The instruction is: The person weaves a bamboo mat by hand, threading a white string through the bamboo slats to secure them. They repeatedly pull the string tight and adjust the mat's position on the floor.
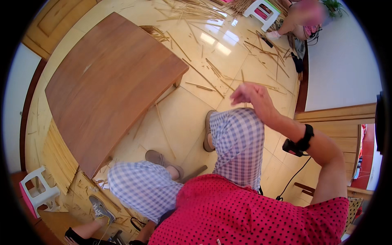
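Raised over my right knee, my right hand [254, 97] has its fingers curled in, slightly blurred. A thin tan stalk [242, 76] shows just above the fingers, and a short bit of stalk shows below them. Whether the hand grips this stalk or it lies on the floor behind, I cannot tell. My right forearm wears a black strap with a small dark box [292, 147] and a cable. My left hand is out of view; only a bit of skin, perhaps my left arm, shows at the lower edge beside my left thigh.
A brown wooden table [114, 81] stands ahead left, with a sheaf of pale stalks [59, 157] beside it. Loose stalks [208, 81] litter the tiled floor. White stools [261, 12] [41, 190] stand far right and lower left. One person [302, 20] sits far right; another's shoe [101, 209] shows lower left.
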`<state>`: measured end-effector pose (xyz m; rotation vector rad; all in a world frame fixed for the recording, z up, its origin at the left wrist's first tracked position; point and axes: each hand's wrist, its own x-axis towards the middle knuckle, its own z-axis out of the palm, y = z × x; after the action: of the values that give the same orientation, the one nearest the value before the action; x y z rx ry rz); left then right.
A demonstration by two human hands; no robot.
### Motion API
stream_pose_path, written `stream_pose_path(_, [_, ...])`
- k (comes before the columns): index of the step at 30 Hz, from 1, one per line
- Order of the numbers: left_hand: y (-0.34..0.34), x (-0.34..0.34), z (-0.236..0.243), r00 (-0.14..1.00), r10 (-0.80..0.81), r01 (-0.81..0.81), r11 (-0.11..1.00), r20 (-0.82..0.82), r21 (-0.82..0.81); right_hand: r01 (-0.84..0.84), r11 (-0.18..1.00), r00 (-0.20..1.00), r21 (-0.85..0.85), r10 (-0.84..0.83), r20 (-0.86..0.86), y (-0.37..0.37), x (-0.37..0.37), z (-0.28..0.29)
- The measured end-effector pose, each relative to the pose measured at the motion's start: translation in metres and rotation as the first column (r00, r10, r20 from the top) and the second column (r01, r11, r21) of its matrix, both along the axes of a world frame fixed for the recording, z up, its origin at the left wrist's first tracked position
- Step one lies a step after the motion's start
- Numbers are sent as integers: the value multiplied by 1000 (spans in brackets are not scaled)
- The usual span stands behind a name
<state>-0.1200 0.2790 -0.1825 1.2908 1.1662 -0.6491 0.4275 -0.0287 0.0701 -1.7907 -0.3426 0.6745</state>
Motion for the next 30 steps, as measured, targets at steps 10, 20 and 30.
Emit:
stream_pose_path(10, [84, 11, 75, 914, -338, 211, 869, 226, 449, -66, 577, 969, -814, 233, 86, -226, -33, -278])
stream_pose_path(20, [64, 220, 246, 903, -167, -54, 870, 395, 490, -88, 485, 982, -870, -102, -157, -203, -103, -330])
stream_pose_path(30, [24, 253, 256, 866, -459, 195, 674, 197, 713, -18, 429, 995, -903, -77, -56, -221, -178, -345])
